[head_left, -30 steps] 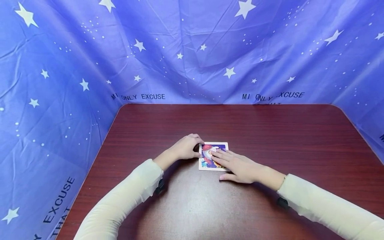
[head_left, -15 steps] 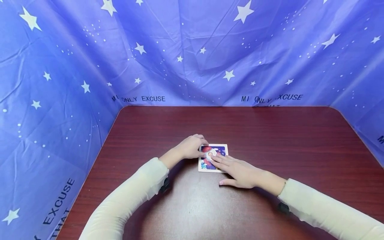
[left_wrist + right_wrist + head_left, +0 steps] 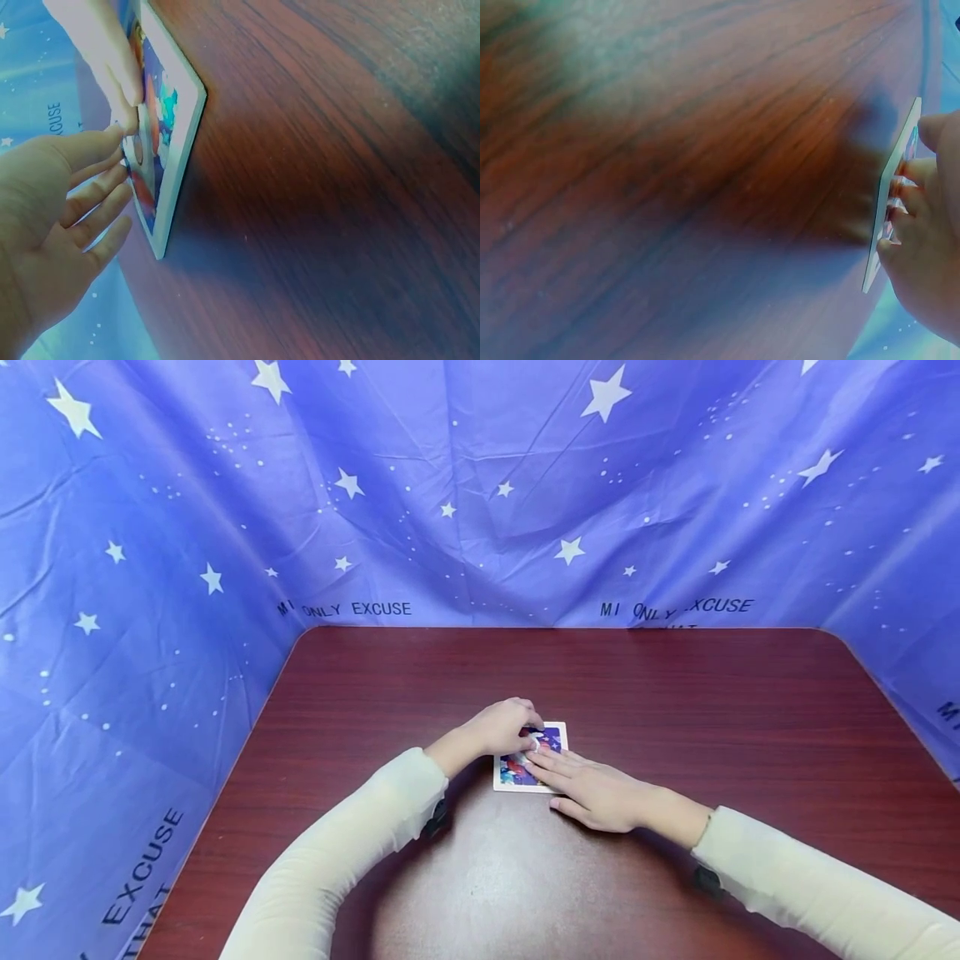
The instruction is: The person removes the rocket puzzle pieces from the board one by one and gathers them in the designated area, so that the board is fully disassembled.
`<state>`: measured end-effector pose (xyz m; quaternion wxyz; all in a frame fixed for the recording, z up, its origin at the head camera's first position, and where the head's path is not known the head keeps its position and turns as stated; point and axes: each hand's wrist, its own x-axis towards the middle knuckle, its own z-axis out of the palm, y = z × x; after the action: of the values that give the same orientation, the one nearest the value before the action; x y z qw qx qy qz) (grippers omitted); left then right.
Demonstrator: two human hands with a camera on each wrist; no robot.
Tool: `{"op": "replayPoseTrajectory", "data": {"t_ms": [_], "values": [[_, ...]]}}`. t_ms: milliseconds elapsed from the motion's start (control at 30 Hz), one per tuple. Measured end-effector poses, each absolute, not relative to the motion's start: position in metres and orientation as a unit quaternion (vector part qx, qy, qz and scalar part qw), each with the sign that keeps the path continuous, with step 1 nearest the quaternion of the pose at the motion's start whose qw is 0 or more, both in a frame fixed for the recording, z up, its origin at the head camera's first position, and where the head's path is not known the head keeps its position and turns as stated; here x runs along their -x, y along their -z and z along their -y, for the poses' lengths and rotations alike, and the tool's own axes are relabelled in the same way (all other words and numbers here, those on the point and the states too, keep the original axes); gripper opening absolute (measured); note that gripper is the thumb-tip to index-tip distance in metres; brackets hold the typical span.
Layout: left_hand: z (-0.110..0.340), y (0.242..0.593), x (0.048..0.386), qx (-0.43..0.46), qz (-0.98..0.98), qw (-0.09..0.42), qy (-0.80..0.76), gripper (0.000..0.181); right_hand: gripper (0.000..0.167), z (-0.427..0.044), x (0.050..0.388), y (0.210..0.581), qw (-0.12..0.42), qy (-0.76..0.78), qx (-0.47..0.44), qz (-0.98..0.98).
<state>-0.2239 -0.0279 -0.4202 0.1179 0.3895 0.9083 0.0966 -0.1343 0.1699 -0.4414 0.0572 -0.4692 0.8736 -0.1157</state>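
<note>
A small square picture board [image 3: 517, 787] with a pale rim lies flat on the table. Its purple picture shows a red and white rocket, partly covered by both hands. My left hand [image 3: 504, 727] reaches over the board from the left. In the left wrist view, the left thumb and fingertips [image 3: 112, 133] meet the picture close to the right hand's fingertips; whether they pinch a piece is hidden. My right hand [image 3: 603, 795] lies with straight fingers across the board's right part, its thumb apart near the front edge. In the right wrist view, the board [image 3: 874, 259] sits beneath those fingers.
Dark red wood-grain table [image 3: 675, 693] surrounds the board, with a bright reflection in front. Behind and at the sides hangs a blue-purple cloth [image 3: 450, 443] with white stars and black lettering. Light sleeves [image 3: 360, 827] cover both forearms.
My left hand has shifted right, from the board's left edge onto the picture near its middle. The right hand stays almost in place. The head view tilts slightly.
</note>
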Motion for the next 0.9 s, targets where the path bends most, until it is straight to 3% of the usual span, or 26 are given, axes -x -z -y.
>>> {"op": "replayPoseTrajectory", "data": {"t_ms": [200, 900], "values": [[0.028, 0.421, 0.223, -0.384, -0.91, 0.116, -0.107, 0.028, 0.055, -0.17, 0.133, 0.44, 0.036, 0.107, 0.479, -0.87], [0.017, 0.424, 0.236, -0.335, -0.913, 0.15, -0.179, 0.025, 0.057, -0.181, 0.117, 0.438, 0.063, 0.132, 0.457, -0.877]]}}
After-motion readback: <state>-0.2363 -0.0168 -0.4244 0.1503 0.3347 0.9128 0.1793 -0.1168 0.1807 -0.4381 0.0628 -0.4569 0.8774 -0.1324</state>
